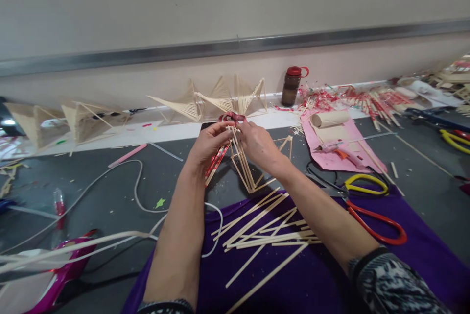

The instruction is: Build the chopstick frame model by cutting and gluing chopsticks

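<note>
In the head view, my left hand (210, 141) and my right hand (257, 143) meet at the top of a small frame of thin wooden sticks (244, 172). The fingers of both are closed around its upper end, and the exact grip is partly hidden. The frame stands tilted, its lower corner by the edge of a purple cloth (293, 284). Beside my left hand lie sticks with red-patterned wrappers (216, 163). A dark red ribbon-like item (232, 117) shows just behind my fingertips. Loose wooden sticks (257, 235) are scattered over the cloth between my forearms.
Several twisted stick structures (216, 101) line the wall. A brown bottle (291, 87) stands behind. On the right are a pink glue gun (341, 152) and red-and-yellow-handled scissors (347, 196). A white cable (137, 191) crosses the left side near a magenta object (71, 275).
</note>
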`<state>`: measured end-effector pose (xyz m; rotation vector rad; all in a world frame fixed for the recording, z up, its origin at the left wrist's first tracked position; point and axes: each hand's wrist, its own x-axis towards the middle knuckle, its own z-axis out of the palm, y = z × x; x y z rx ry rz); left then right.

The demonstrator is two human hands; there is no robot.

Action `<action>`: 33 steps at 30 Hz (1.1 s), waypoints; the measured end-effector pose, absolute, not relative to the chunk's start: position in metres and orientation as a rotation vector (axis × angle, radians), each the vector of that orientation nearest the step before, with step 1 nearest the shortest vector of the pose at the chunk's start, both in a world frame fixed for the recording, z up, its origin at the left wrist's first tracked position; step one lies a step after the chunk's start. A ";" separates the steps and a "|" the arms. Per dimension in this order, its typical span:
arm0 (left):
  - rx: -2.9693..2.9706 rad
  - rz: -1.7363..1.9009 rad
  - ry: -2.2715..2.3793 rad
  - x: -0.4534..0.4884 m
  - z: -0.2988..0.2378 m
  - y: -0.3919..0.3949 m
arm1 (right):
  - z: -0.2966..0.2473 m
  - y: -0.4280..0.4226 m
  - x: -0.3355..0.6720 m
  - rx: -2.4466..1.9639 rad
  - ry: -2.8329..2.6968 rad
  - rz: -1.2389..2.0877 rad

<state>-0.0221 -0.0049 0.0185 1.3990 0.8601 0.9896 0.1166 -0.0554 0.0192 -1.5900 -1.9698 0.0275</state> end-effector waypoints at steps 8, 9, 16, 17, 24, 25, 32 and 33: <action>1.378 0.996 0.899 -0.023 0.018 -0.003 | 0.010 -0.051 0.115 -1.568 -1.923 0.095; 1.383 0.998 0.902 -0.024 0.017 -0.003 | 0.010 -0.051 0.115 -1.568 -1.923 0.096; 1.396 0.999 0.895 -0.024 0.014 0.000 | 0.007 -0.048 0.114 -1.554 -1.954 0.092; 1.400 1.003 0.900 -0.024 0.014 0.001 | 0.007 -0.049 0.113 -1.559 -1.957 0.087; 1.396 1.033 0.920 -0.022 0.016 -0.002 | 0.009 -0.050 0.112 -1.553 -1.971 0.064; 1.392 1.038 0.921 -0.022 0.016 -0.002 | 0.009 -0.050 0.113 -1.550 -1.967 0.066; 1.410 1.045 0.892 -0.022 0.015 -0.003 | 0.008 -0.048 0.113 -1.552 -1.955 0.072; 1.413 1.044 0.882 -0.022 0.014 -0.002 | 0.008 -0.048 0.113 -1.558 -1.954 0.070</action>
